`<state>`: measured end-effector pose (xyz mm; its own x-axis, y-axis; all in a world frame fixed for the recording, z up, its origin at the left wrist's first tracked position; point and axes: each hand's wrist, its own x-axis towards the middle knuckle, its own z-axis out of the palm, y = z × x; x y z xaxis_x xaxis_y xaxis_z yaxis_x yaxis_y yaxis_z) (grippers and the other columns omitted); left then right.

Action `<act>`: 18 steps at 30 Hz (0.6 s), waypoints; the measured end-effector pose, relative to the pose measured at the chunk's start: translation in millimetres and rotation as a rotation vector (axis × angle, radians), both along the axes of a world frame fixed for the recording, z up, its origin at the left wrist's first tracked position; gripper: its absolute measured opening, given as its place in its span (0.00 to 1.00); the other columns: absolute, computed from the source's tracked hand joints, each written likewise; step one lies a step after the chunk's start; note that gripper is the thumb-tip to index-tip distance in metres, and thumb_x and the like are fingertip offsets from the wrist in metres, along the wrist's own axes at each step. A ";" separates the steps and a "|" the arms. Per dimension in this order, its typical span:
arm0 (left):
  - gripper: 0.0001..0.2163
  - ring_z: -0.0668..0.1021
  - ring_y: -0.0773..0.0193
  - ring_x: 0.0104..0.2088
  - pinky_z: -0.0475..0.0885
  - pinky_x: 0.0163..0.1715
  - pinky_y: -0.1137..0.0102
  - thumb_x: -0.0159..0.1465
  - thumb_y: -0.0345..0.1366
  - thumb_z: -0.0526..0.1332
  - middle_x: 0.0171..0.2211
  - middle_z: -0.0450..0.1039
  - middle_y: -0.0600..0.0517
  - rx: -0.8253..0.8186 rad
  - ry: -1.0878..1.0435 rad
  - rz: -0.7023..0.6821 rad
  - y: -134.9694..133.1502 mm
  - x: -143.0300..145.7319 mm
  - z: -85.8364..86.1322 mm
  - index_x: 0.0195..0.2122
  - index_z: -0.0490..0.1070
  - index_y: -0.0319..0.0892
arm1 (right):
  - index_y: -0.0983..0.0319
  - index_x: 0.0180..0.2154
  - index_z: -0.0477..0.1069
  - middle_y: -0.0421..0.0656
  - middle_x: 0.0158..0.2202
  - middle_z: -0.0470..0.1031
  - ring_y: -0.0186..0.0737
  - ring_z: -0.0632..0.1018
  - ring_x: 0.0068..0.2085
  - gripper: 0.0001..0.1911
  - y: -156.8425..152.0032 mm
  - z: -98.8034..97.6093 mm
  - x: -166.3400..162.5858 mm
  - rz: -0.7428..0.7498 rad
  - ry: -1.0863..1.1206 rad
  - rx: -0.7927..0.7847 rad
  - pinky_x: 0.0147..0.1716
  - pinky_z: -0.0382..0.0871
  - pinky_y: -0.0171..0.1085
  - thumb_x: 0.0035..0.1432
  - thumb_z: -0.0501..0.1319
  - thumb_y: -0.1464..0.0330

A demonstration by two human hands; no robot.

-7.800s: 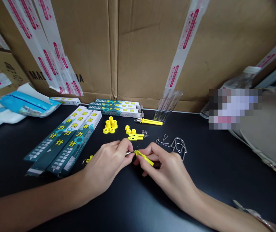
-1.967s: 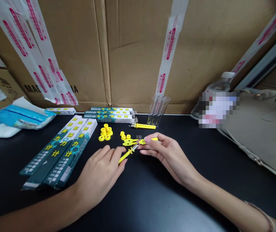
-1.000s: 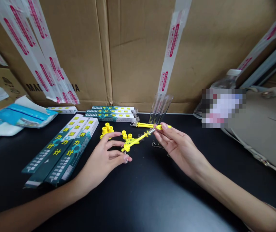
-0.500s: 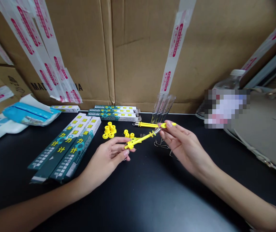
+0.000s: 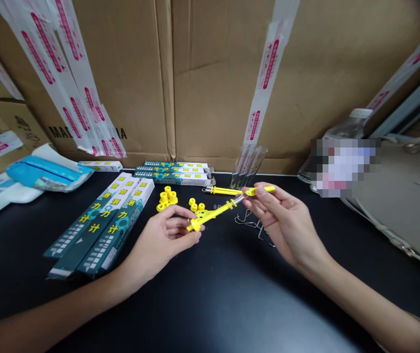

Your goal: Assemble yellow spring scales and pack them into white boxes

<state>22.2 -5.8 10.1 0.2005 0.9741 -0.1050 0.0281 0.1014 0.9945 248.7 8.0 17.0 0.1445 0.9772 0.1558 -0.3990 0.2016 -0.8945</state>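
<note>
My left hand (image 5: pixel 171 230) has thumb and fingers closed around the lower end of a yellow spring scale rod (image 5: pixel 213 214), where a thin metal ring shows. The rod slants up to the right and ends in a metal spring. At that upper end, my right hand (image 5: pixel 278 211) pinches a slim yellow plastic strip (image 5: pixel 268 189) between thumb and fingers. Whether strip and spring are joined is hidden by the fingers. Another yellow rod (image 5: pixel 226 191) lies just behind. Bent wire hooks (image 5: pixel 248 219) lie beside my right hand. Below the held rod is a flat yellow plate (image 5: pixel 206 214).
Yellow caps (image 5: pixel 168 196) and smaller yellow plugs (image 5: pixel 194 203) stand left of centre. Printed boxes (image 5: pixel 103 220) lie at left, with more boxes (image 5: pixel 175 171) behind. Clear tubes (image 5: pixel 248 164) stand near the cardboard. A bottle (image 5: pixel 357 125) and a bag (image 5: pixel 401 196) are at right.
The left end of the held rod has tipped slightly down and toward me, and my left thumb has shifted. The yellow strip in my right hand has moved slightly right.
</note>
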 end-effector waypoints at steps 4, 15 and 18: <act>0.16 0.83 0.62 0.36 0.75 0.41 0.69 0.54 0.35 0.72 0.34 0.83 0.52 0.007 -0.002 -0.063 -3.4 0.4 4.0 0.41 0.71 0.42 | 0.60 0.34 0.80 0.39 0.36 0.82 0.35 0.82 0.39 0.08 3.9 -0.8 2.4 0.016 0.034 -0.036 0.46 0.77 0.34 0.52 0.74 0.65; 0.22 0.85 0.60 0.37 0.77 0.44 0.68 0.55 0.35 0.74 0.31 0.85 0.52 -0.064 -0.107 -0.149 -5.5 0.9 7.8 0.50 0.71 0.41 | 0.60 0.35 0.80 0.40 0.38 0.83 0.37 0.82 0.44 0.07 6.9 -4.7 5.2 0.044 0.082 -0.117 0.52 0.75 0.34 0.53 0.73 0.67; 0.22 0.86 0.58 0.40 0.76 0.45 0.69 0.55 0.36 0.74 0.28 0.85 0.54 -0.068 -0.103 -0.148 -7.0 1.1 7.7 0.49 0.70 0.42 | 0.60 0.35 0.80 0.40 0.39 0.83 0.35 0.82 0.43 0.05 6.1 -5.8 4.9 0.097 0.112 -0.131 0.50 0.77 0.31 0.55 0.72 0.68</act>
